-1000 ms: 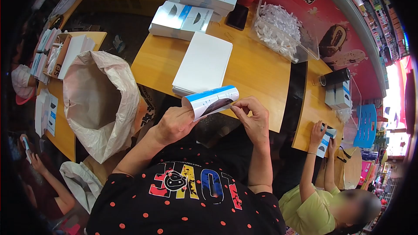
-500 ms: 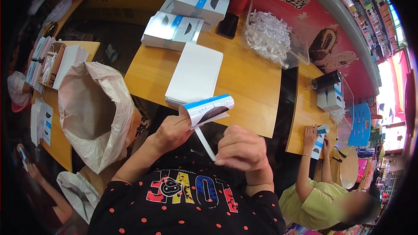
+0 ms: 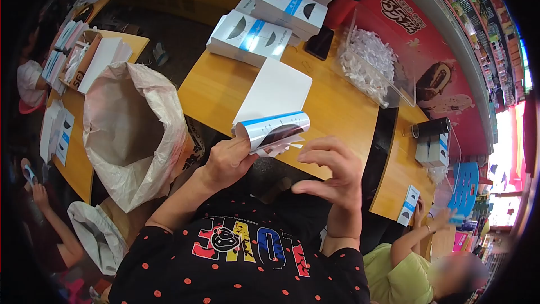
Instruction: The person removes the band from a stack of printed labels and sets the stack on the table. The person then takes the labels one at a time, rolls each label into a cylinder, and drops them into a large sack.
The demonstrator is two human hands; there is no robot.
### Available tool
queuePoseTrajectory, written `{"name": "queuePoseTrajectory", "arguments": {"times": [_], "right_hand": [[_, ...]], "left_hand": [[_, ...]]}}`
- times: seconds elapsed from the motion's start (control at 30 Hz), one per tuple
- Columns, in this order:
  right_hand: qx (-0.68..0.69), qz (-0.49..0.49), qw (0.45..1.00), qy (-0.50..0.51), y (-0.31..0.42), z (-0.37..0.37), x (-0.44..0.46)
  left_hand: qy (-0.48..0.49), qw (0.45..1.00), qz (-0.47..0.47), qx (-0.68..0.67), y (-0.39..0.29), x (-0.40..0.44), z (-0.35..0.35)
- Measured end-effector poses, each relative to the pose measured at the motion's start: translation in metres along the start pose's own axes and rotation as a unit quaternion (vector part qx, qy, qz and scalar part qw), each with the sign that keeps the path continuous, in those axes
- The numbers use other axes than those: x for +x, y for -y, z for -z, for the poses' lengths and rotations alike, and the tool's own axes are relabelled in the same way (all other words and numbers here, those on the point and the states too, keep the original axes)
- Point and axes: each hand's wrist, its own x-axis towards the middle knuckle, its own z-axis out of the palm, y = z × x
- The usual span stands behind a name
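Note:
My left hand grips a curled printed paper sheet, white with a blue band and a dark half-round shape. Small white paper edges show under the sheet's lower side. To its right, my right hand is raised with thumb and fingers apart, holding nothing that I can see. Behind the curled sheet, a stack of blank white sheets lies on the wooden table. Bundles of similar printed sheets are piled at the table's far side.
A clear bin of white paper strips and a phone are at the far right of the table. A large open woven sack stands at my left. On the right, a co-worker in a green shirt sits at another table.
My right hand has opened; the white strip pinched in it before is no longer between its fingers. My left hand still holds the curled sheet. The co-worker's one arm has swung away from their table.

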Motion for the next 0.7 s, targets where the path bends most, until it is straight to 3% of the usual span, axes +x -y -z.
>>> {"name": "queuePoseTrajectory", "arguments": {"times": [0.13,0.4,0.5,0.57,0.63,0.67,0.7], "right_hand": [[-0.167,0.074,0.982,-0.051,-0.008,-0.032,-0.001],[-0.160,0.037,0.985,-0.048,-0.008,-0.051,-0.010],[0.087,-0.066,0.989,0.097,0.011,-0.038,-0.010],[0.184,-0.095,0.963,0.172,0.019,-0.021,-0.007],[0.126,-0.044,0.990,0.053,0.012,-0.002,-0.007],[0.078,-0.078,0.993,-0.045,0.014,0.011,-0.003],[0.026,-0.041,0.987,-0.152,0.004,0.024,0.005]], "left_hand": [[-0.021,0.999,0.034,-0.019,0.001,0.002,-0.001],[-0.009,0.999,-0.033,-0.001,-0.003,0.003,0.000],[-0.015,0.997,-0.067,0.044,0.002,0.001,-0.003],[-0.023,0.998,-0.012,0.064,0.003,0.002,-0.001],[-0.036,0.998,0.021,0.043,0.008,0.003,0.003],[-0.042,0.997,0.052,-0.023,0.011,0.002,0.003],[-0.048,0.991,0.084,-0.088,0.012,0.000,0.002]]}}
